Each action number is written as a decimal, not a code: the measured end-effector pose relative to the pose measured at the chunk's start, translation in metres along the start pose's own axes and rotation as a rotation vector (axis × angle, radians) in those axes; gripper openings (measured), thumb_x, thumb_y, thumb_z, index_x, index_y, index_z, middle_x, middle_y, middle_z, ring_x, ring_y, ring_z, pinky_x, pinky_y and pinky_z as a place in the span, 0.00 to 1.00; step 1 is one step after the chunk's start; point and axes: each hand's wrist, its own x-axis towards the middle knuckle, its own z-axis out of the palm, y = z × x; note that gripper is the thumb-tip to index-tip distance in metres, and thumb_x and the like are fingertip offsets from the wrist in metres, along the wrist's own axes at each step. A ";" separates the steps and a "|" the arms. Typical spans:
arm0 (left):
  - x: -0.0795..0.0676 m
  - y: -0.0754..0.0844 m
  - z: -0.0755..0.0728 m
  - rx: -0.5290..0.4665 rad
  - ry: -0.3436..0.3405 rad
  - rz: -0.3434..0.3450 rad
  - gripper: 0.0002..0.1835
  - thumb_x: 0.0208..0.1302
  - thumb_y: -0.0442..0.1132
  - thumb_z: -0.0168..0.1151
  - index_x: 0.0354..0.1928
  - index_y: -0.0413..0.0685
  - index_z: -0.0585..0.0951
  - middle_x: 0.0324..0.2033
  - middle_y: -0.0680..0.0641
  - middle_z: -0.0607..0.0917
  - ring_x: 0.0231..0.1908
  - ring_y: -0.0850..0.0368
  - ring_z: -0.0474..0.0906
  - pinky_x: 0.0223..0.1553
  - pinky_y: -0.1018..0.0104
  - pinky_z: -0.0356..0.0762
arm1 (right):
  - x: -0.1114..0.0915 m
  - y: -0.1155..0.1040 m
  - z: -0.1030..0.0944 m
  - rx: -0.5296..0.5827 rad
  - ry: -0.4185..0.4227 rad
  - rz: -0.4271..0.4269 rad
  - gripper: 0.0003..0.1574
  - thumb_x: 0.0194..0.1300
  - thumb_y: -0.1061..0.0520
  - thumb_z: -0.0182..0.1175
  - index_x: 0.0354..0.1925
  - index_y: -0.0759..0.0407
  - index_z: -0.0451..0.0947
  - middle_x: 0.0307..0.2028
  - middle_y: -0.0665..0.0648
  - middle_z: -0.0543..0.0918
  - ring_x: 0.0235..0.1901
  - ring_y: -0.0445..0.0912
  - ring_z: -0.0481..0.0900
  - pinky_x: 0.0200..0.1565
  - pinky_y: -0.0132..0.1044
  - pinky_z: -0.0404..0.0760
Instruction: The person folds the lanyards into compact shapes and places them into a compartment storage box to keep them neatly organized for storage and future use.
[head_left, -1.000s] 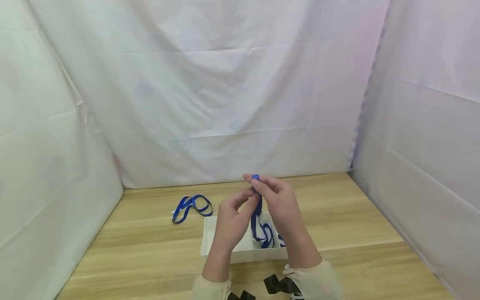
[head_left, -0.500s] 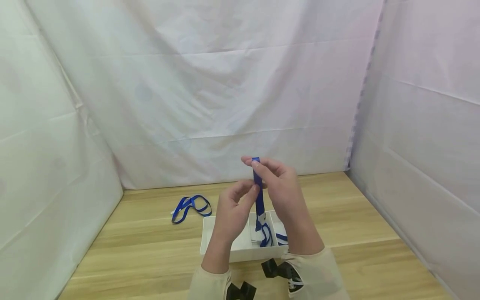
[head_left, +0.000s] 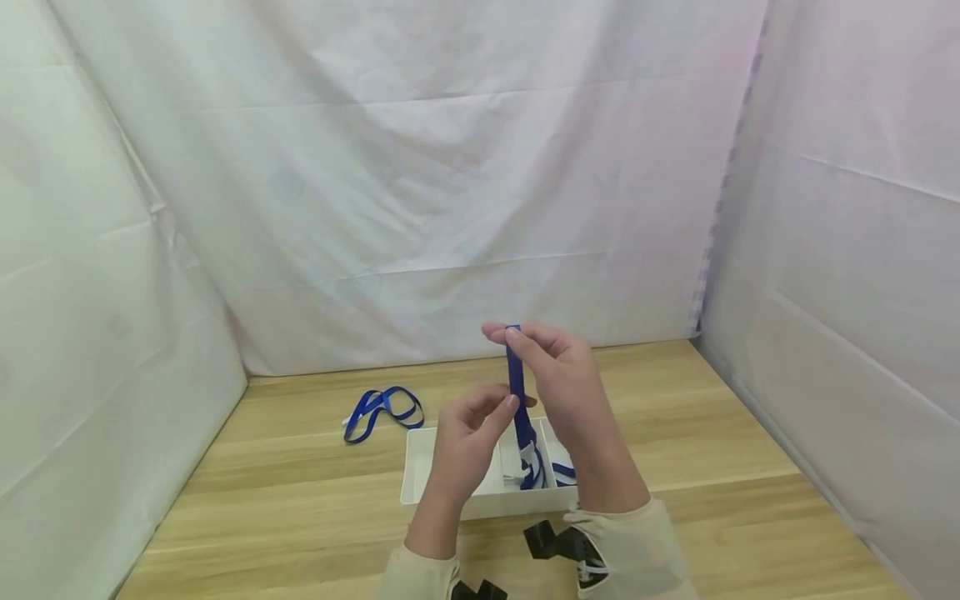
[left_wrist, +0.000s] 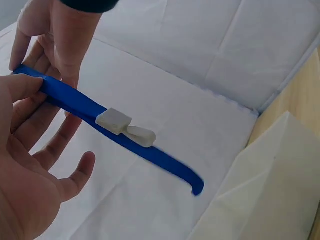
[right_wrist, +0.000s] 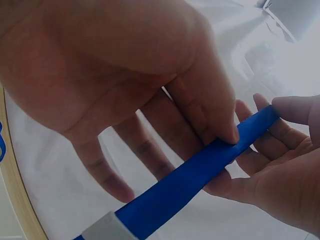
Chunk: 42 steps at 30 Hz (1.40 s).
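A folded blue lanyard (head_left: 517, 375) hangs nearly upright over the white divided tray (head_left: 517, 505) in the head view. My right hand (head_left: 566, 375) pinches its top end between thumb and fingers. Lower down, my left hand (head_left: 463, 442) pinches the same strap between thumb and index finger. In the left wrist view, a white plastic clip (left_wrist: 114, 121) sits on the strap below the fingers, with a rounded white tab at its end. The lanyard's lower end overlaps the tray's middle compartment in the head view. Part of the strap is hidden behind the fingertips.
Another blue lanyard (head_left: 382, 401) lies loosely looped on the wooden table (head_left: 285, 492), left of the tray. A blue strap (head_left: 564, 475) shows in the tray's right compartment, partly behind my right wrist. White cloth (head_left: 465, 183) hangs behind and on both sides.
My right hand has risen with the strap's end, then dropped slightly. My left hand has moved down along the strap, so the stretch between the hands is longer and the lanyard hangs straighter.
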 end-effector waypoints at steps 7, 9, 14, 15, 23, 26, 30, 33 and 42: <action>-0.006 -0.010 0.000 0.002 -0.022 -0.006 0.10 0.78 0.38 0.62 0.46 0.40 0.89 0.45 0.40 0.93 0.56 0.55 0.87 0.69 0.54 0.78 | -0.003 0.004 -0.003 0.010 0.008 -0.003 0.17 0.81 0.52 0.58 0.55 0.59 0.89 0.59 0.53 0.90 0.73 0.44 0.73 0.78 0.59 0.57; -0.008 -0.013 0.000 0.010 -0.032 -0.002 0.10 0.78 0.38 0.62 0.46 0.40 0.89 0.45 0.40 0.93 0.56 0.55 0.87 0.69 0.53 0.77 | -0.004 0.003 -0.003 0.007 0.014 -0.003 0.18 0.81 0.52 0.58 0.55 0.59 0.89 0.59 0.53 0.90 0.72 0.44 0.73 0.77 0.58 0.58; -0.011 -0.015 -0.001 0.011 -0.044 -0.021 0.09 0.78 0.39 0.62 0.46 0.44 0.89 0.46 0.42 0.93 0.56 0.57 0.87 0.72 0.46 0.75 | -0.008 0.002 -0.004 -0.002 0.019 -0.002 0.18 0.81 0.51 0.58 0.55 0.58 0.89 0.59 0.52 0.90 0.72 0.44 0.73 0.76 0.59 0.59; -0.012 -0.015 -0.001 0.009 -0.045 -0.023 0.09 0.78 0.39 0.62 0.47 0.44 0.89 0.46 0.42 0.93 0.56 0.57 0.87 0.72 0.45 0.75 | -0.008 0.002 -0.004 -0.002 0.018 -0.002 0.18 0.82 0.51 0.58 0.55 0.59 0.89 0.59 0.53 0.90 0.72 0.44 0.72 0.76 0.59 0.59; -0.015 -0.016 -0.001 0.017 -0.079 0.008 0.09 0.79 0.38 0.61 0.48 0.43 0.89 0.47 0.42 0.93 0.57 0.57 0.87 0.72 0.51 0.75 | -0.011 0.003 -0.005 0.016 0.011 -0.009 0.18 0.82 0.52 0.57 0.54 0.61 0.88 0.59 0.54 0.90 0.71 0.45 0.74 0.75 0.61 0.58; -0.015 -0.018 -0.001 0.024 -0.095 0.020 0.09 0.78 0.38 0.62 0.50 0.43 0.89 0.49 0.43 0.92 0.59 0.58 0.86 0.72 0.55 0.75 | -0.012 0.004 -0.005 0.020 0.009 -0.012 0.18 0.82 0.51 0.58 0.54 0.61 0.89 0.58 0.54 0.91 0.70 0.44 0.75 0.75 0.60 0.59; -0.013 -0.015 -0.002 0.060 -0.096 0.023 0.09 0.77 0.39 0.64 0.51 0.47 0.90 0.52 0.46 0.92 0.62 0.57 0.84 0.71 0.55 0.76 | -0.013 0.003 -0.004 0.056 0.007 -0.004 0.18 0.81 0.53 0.59 0.52 0.64 0.89 0.55 0.55 0.92 0.68 0.45 0.77 0.76 0.57 0.60; -0.010 -0.011 -0.002 0.091 -0.090 0.030 0.09 0.77 0.40 0.65 0.52 0.49 0.90 0.54 0.49 0.92 0.63 0.58 0.84 0.70 0.53 0.76 | -0.014 0.002 -0.003 0.081 0.003 0.002 0.17 0.80 0.54 0.60 0.51 0.66 0.88 0.53 0.56 0.92 0.67 0.46 0.79 0.76 0.55 0.61; -0.002 -0.003 -0.005 0.082 -0.123 0.093 0.09 0.77 0.38 0.64 0.50 0.45 0.90 0.50 0.47 0.92 0.62 0.56 0.82 0.69 0.52 0.76 | -0.017 0.002 -0.001 0.109 -0.019 -0.006 0.18 0.80 0.55 0.59 0.50 0.68 0.88 0.52 0.56 0.93 0.66 0.47 0.81 0.73 0.54 0.66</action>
